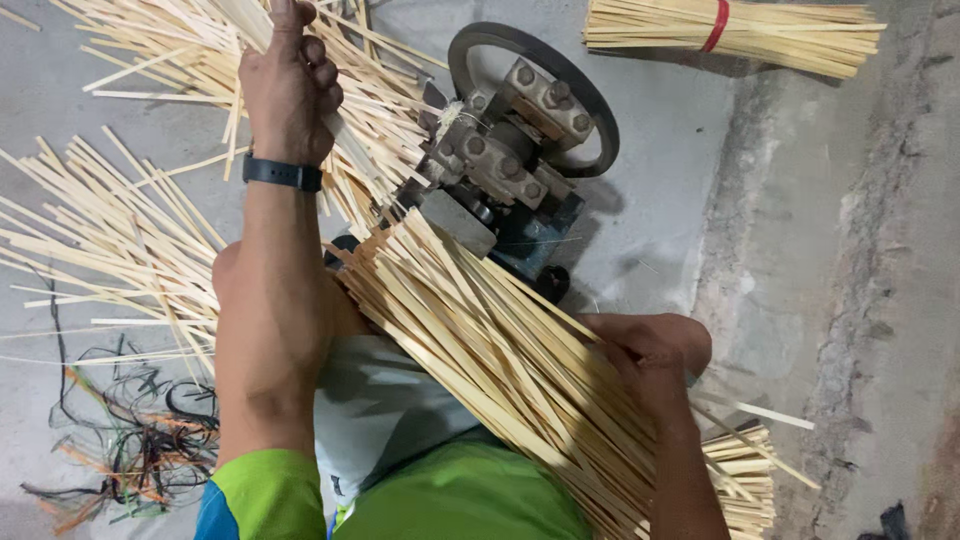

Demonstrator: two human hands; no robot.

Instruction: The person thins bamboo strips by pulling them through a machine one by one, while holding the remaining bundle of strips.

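The left hand [290, 85], a black band [282, 173] on its wrist, has its fingers [318, 75] clenched around a few flat, pale bamboo strips [365, 150] coming off the far side of one dark, bolted metal machine [510, 170] with a round black wheel [590, 110]. The right hand [650, 355] grips a thick sheaf [480, 340] of the same thin slats, slanting across the lap into the machine. Loose strips [110, 250] litter the grey concrete floor [680, 180]; one bundle [735, 35] tied with red tape lies apart. Tangled cords [130, 440] sit lower left.
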